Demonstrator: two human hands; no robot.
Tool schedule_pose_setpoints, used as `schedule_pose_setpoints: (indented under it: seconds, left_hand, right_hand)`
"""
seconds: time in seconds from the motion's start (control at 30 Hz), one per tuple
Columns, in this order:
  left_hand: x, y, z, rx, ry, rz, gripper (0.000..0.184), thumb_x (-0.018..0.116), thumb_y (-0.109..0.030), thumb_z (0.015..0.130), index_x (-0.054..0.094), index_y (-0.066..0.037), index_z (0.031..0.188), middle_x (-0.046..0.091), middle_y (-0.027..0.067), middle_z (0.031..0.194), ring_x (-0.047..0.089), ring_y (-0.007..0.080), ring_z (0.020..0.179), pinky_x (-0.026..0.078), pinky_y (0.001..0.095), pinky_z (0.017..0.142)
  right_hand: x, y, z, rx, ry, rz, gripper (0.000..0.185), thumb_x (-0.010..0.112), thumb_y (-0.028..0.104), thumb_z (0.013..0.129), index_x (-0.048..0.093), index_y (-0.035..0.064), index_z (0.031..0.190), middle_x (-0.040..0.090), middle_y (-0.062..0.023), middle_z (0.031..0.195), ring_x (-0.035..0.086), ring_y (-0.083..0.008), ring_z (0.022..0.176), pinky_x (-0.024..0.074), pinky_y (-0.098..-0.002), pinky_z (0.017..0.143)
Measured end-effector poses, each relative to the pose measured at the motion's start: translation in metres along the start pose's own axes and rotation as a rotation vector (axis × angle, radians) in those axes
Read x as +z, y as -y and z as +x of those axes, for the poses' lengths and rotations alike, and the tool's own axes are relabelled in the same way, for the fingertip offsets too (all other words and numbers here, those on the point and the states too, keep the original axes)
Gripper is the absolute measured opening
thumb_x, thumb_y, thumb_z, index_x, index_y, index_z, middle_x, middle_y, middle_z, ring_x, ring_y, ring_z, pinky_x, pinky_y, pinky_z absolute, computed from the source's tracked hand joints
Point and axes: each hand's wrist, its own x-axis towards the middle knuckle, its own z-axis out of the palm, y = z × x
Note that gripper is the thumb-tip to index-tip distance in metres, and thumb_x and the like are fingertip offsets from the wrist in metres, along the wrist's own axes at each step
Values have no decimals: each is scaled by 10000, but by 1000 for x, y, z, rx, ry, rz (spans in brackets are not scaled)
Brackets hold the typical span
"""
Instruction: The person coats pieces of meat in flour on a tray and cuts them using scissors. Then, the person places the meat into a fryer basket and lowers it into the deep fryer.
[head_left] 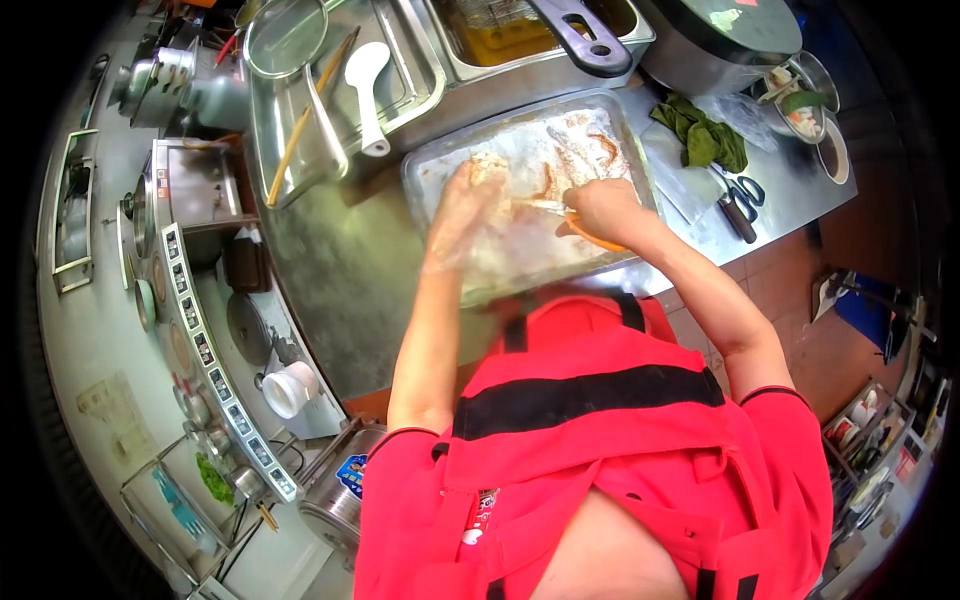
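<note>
A metal tray (415, 175) holds white flour-like powder and several orange-brown strips of food (605, 150). My right hand (605, 210) grips a pair of scissors (597, 238) by its orange handle, over the right half of the tray. Its pale blades point left, towards my other hand. Over the left half, my left hand (468, 205) is blurred by motion, its fingers closed around a pale, flour-coated piece of food (488, 172). Where the blades meet that piece is too smeared to make out.
Beyond the tray stands a fryer (480, 45) with brown oil and a dark-handled basket (590, 45). A strainer (287, 40) and a white rice paddle (368, 95) lie at upper left. Dark-handled scissors (745, 195) and a crumpled green cloth (705, 135) lie at right.
</note>
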Motion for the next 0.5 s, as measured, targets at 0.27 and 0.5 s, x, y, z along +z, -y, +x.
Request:
schedule_pose_setpoints:
  seconds: [0.27, 0.5]
  left_hand:
    - [-10, 31, -35, -73, 47, 219, 538, 670, -153, 898, 464, -15, 1375, 632, 61, 1095, 616, 121, 860, 537, 255, 739]
    - [-9, 70, -38, -55, -21, 159, 472, 586, -53, 923, 457, 47, 1366, 633, 105, 1139, 620, 160, 959, 524, 292, 825]
  right_hand:
    - [8, -37, -50, 113, -23, 31, 472, 691, 504, 835, 660, 52, 967, 697, -168, 928, 669, -362, 913, 504, -463, 755]
    - [24, -22, -21, 73, 50, -8, 448, 698, 484, 830, 693, 42, 902, 709, -187, 853, 686, -374, 889, 522, -460, 781]
